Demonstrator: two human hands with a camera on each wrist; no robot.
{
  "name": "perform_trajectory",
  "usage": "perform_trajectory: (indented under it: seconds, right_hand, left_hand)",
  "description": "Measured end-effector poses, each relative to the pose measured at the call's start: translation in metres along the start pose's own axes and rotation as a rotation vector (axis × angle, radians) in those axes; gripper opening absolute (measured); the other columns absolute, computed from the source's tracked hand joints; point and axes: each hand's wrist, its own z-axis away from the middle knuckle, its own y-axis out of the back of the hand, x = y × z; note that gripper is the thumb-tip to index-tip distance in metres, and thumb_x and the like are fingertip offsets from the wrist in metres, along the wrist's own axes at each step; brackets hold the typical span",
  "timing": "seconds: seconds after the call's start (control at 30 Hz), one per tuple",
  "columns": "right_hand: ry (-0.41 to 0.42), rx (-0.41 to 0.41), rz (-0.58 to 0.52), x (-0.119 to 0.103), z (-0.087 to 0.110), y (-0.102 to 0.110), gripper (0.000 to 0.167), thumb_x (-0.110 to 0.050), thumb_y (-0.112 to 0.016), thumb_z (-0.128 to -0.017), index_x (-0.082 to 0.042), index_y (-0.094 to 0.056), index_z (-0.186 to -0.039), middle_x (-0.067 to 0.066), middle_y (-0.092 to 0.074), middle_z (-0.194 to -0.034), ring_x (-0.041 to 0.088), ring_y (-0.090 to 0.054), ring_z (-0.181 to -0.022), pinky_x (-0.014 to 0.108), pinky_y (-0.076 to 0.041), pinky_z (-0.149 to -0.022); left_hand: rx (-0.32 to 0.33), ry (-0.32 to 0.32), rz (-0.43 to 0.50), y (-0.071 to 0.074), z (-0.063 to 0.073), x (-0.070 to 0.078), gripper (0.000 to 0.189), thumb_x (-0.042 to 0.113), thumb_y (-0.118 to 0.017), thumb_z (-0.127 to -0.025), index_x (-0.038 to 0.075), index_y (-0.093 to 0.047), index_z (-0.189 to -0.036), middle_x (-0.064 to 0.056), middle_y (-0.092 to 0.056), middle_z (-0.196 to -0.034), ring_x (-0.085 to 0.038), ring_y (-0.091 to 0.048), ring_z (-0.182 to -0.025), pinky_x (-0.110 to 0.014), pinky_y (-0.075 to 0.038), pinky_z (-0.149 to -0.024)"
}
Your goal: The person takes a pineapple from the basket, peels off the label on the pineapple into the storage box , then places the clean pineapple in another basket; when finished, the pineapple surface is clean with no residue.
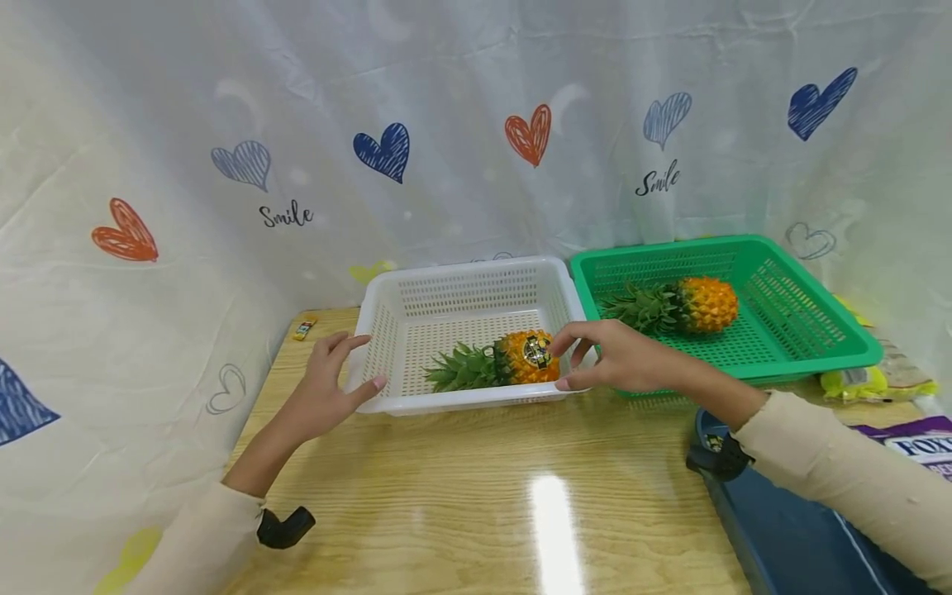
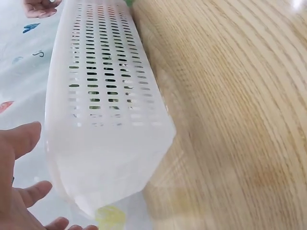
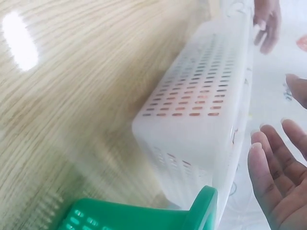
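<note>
A white slotted plastic basket stands on the wooden table, and a pineapple with a dark label lies in it, its leaves toward the left. My left hand is at the basket's left end, fingers and thumb spread around the near corner. At the opposite end hovers my right hand, its thumb and fingers parted by the near right corner. The right wrist view shows the right fingers extended beside the rim and holding nothing. Whether either hand touches the basket cannot be told.
A green basket with another pineapple stands to the right. Yellow packets, a purple FOX'S bag and a dark blue bin are farther right. A small packet lies at the back left, before a printed curtain.
</note>
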Motion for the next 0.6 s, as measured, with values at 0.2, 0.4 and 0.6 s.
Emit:
perform_trajectory:
  seconds: [0.2, 0.4, 0.6]
  right_hand:
    - [0.002, 0.0, 0.02, -0.002, -0.003, 0.0, 0.042, -0.028, -0.077, -0.091, -0.009, -0.064, -0.126, 0.011, -0.063, -0.126, 0.021, -0.062, -0.102, 0.034, -0.056, -0.077]
    - [0.01, -0.011, 0.023, -0.003, -0.01, 0.003, 0.043, -0.028, -0.077, -0.09, -0.008, -0.064, -0.126, 0.011, -0.063, -0.126, 0.019, -0.063, -0.101, 0.035, -0.055, -0.08]
    - [0.01, -0.047, 0.015, -0.008, -0.022, 0.01, 0.046, -0.03, -0.077, -0.091, -0.008, -0.062, -0.129, 0.011, -0.062, -0.127, 0.019, -0.063, -0.102, 0.037, -0.054, -0.084]
  left_hand:
    - [-0.056, 0.031, 0.061, -0.006, 0.0, -0.012, 0.084, 0.039, -0.066, -0.098, 0.003, -0.021, -0.158, -0.035, -0.006, -0.157, -0.053, -0.028, -0.14, -0.067, -0.041, -0.101]
    - [-0.09, 0.016, 0.132, -0.012, 0.0, -0.02, 0.083, 0.036, -0.062, -0.101, -0.003, -0.016, -0.157, -0.034, -0.014, -0.154, -0.048, -0.037, -0.133, -0.059, -0.049, -0.096]
    - [-0.118, 0.057, 0.245, -0.017, -0.001, -0.025, 0.085, 0.036, -0.061, -0.101, 0.002, -0.009, -0.159, -0.033, -0.026, -0.153, -0.05, -0.047, -0.131, -0.051, -0.054, -0.092]
